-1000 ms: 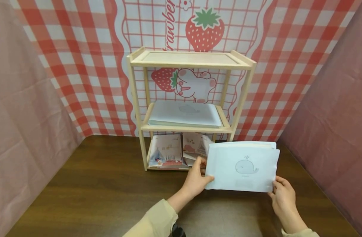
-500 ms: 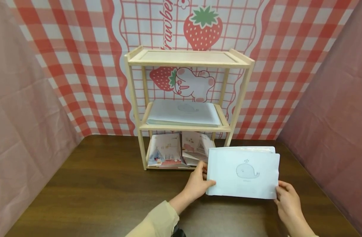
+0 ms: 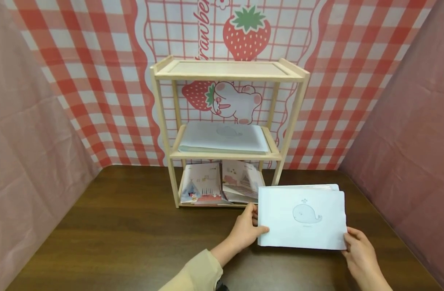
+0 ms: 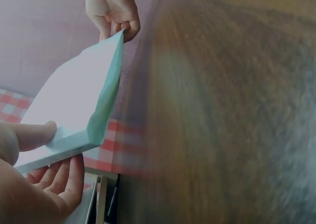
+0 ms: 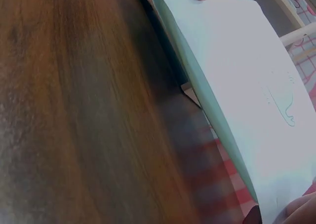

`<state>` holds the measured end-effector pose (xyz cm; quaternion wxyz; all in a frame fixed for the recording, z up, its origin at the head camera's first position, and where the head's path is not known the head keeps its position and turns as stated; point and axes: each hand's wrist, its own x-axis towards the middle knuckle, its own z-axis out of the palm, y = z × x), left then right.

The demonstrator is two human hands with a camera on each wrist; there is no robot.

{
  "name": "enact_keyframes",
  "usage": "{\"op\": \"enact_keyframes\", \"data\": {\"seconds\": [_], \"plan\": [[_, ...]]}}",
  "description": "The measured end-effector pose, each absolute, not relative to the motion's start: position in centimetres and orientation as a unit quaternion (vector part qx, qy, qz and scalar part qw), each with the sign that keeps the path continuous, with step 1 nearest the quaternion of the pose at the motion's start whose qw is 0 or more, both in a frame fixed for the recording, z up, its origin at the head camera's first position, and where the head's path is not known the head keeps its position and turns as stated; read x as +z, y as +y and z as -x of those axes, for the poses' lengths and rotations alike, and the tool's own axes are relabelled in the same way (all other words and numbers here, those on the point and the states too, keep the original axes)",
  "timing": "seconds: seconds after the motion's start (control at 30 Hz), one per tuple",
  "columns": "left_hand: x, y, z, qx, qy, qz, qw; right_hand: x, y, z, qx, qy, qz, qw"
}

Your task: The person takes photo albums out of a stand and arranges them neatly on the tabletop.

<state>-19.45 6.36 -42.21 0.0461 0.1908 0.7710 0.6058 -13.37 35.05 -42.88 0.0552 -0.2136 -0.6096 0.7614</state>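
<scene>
A pale blue booklet [image 3: 301, 232] with a small whale drawn on its cover is held up over the table, to the right of the shelf. My left hand [image 3: 245, 227] grips its left edge, thumb on the cover and fingers behind; the left wrist view shows this grip [image 4: 39, 169] at the thicker, spine-like end. At the lower right corner, my right hand [image 3: 360, 252] pinches the booklet between thumb and fingers. The cover bends slightly toward that corner in the left wrist view. A similar whale-printed stack [image 3: 223, 139] lies flat on the middle shelf.
A pale wooden shelf unit [image 3: 230, 75] stands at the back of the dark wooden table [image 3: 116, 238]. Illustrated booklets [image 3: 203, 182] lean on its bottom tier. Behind hangs a red checked cloth [image 3: 102, 76] with strawberries; pink cloth [image 3: 392, 133] covers both sides.
Both hands have brought the booklet down and slightly right, toward me. Its cover now hides less of the shelf's bottom tier, and both grips stay in place.
</scene>
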Motion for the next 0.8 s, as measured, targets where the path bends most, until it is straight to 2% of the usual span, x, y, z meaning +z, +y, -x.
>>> {"op": "enact_keyframes", "data": {"seconds": [0.17,0.4,0.8], "plan": [[-42.7,6.7,19.1,0.615,0.767,-0.175,0.052,-43.1,35.5,12.9,0.760,-0.606,0.230,0.052],[-43.3,7.3,18.7,0.623,0.760,-0.172,0.066,-43.4,36.1,12.5,0.744,-0.618,0.253,0.019],[-43.8,8.5,18.0,0.645,0.745,-0.157,0.061,-43.8,37.1,11.7,0.729,-0.636,0.255,-0.009]]}}
